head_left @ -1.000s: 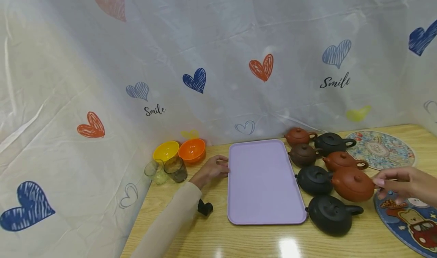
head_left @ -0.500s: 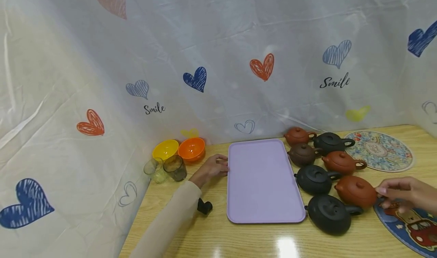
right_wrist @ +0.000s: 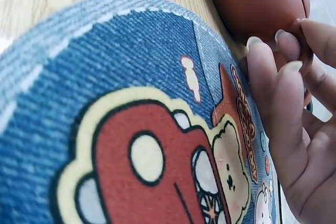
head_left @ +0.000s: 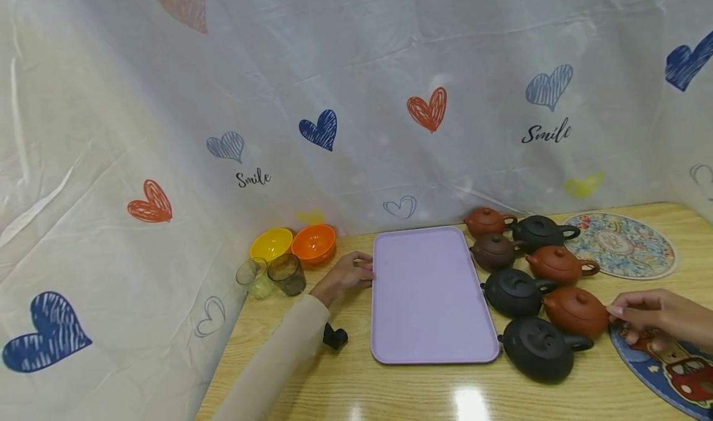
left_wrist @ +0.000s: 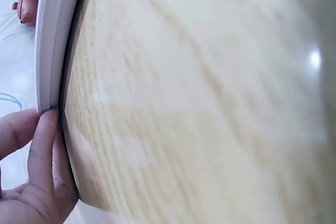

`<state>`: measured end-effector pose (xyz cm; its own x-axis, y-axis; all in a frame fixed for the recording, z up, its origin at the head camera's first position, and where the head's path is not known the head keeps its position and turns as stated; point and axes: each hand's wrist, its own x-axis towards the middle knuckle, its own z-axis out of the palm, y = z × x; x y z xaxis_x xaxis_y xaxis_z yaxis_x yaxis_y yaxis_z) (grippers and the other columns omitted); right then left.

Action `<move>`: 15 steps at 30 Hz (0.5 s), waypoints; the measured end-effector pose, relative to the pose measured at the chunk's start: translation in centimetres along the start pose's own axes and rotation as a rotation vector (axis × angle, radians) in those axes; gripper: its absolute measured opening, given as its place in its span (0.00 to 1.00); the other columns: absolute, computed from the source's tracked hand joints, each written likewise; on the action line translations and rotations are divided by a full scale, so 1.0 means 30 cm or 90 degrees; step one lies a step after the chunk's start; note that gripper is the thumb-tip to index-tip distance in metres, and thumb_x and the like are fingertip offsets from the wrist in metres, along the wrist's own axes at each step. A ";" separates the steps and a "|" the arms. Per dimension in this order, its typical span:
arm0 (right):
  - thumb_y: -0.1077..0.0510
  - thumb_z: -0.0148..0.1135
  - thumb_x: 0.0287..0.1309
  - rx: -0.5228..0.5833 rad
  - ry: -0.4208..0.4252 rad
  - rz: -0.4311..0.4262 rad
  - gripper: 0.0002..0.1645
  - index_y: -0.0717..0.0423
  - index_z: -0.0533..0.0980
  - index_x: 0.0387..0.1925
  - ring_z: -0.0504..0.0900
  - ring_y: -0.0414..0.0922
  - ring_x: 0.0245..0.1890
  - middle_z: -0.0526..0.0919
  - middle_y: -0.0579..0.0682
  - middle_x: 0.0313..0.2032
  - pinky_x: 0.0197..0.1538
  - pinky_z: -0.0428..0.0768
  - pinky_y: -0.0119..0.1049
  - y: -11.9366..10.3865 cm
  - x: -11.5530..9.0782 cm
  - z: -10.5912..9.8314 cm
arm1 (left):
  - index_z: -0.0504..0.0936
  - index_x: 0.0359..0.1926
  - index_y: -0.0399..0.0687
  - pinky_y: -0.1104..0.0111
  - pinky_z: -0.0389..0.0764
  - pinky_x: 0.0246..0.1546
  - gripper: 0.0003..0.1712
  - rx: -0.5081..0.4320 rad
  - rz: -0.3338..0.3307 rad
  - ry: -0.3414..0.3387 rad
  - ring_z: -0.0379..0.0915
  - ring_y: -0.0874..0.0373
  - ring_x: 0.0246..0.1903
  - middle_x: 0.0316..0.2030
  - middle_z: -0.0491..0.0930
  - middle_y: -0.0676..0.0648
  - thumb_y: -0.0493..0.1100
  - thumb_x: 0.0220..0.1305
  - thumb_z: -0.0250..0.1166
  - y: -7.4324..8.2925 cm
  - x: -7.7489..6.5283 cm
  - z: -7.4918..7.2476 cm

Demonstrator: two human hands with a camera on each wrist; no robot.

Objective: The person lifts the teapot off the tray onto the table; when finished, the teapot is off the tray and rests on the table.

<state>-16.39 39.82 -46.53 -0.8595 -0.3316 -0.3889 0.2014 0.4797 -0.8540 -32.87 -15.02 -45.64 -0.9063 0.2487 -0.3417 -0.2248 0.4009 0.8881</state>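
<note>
My left hand [head_left: 348, 275] pinches the left rim of a lilac rectangular tray [head_left: 429, 297]; up close, the left wrist view has thumb and fingers at the tray's edge [left_wrist: 55, 40]. On the right, my right hand [head_left: 663, 314] grips the handle of a reddish-brown clay teapot [head_left: 576, 312]. That teapot's spout points left, toward a black teapot [head_left: 512, 292], and a larger black teapot [head_left: 537, 350] sits just in front. In the right wrist view the fingers [right_wrist: 286, 103] curl at the handle below the rounded teapot body [right_wrist: 257, 3].
More clay teapots, including a dark brown one [head_left: 494, 252], line the tray's right side. A floral round mat [head_left: 640, 247] lies behind, a blue cartoon mat [head_left: 646, 371] under my right hand. Bowls [head_left: 313, 244] and glasses [head_left: 286, 275] stand at left, near a small black object [head_left: 335, 337].
The reddish-brown teapot in my right hand has come down among the black teapots, then shifted slightly left. My left hand stays at the tray's rim.
</note>
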 end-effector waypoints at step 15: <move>0.47 0.35 0.81 -0.172 0.247 -0.016 0.36 0.81 0.64 0.60 0.82 0.38 0.29 0.85 0.52 0.42 0.29 0.83 0.39 -0.022 -0.010 0.003 | 0.70 0.66 0.40 0.61 0.85 0.50 0.26 -0.030 0.024 0.044 0.81 0.51 0.49 0.54 0.79 0.38 0.41 0.71 0.62 -0.021 -0.073 0.014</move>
<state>-16.22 39.54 -45.87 -0.9848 -0.0425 -0.1684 0.0936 0.6868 -0.7208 -30.60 -15.45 -45.58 -0.9367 0.2011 -0.2866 -0.2047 0.3495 0.9143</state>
